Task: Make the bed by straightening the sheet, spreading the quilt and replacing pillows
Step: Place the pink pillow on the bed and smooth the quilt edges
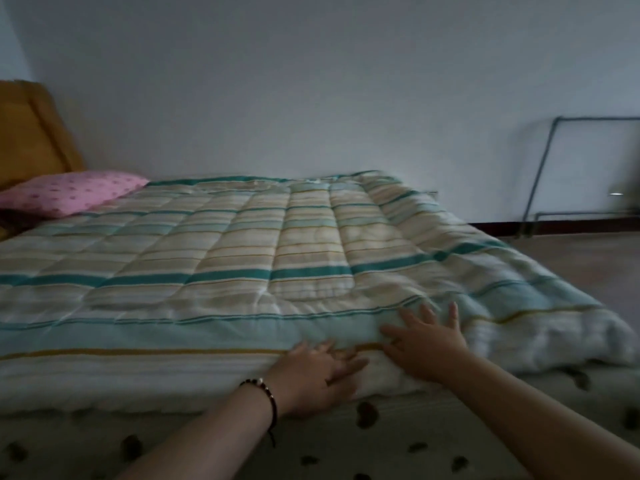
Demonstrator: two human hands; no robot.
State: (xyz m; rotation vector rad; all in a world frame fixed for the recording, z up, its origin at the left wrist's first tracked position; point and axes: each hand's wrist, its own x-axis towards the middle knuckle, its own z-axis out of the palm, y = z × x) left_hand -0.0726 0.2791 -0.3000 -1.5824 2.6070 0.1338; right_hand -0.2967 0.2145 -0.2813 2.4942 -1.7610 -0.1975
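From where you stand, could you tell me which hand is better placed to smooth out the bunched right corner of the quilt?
Right. The right hand lies flat on the quilt nearest the rumpled corner; the left hand presses the near edge farther left.

Dim room; pale wall (311, 81); metal frame (540, 168) leaning against it; brownish floor (571, 258).

Quilt (242, 244): teal, cream and tan stripes. Pillow (72, 190): pink, dotted. Sheet (381, 441): pale with dark spots. Headboard (31, 133): mustard.
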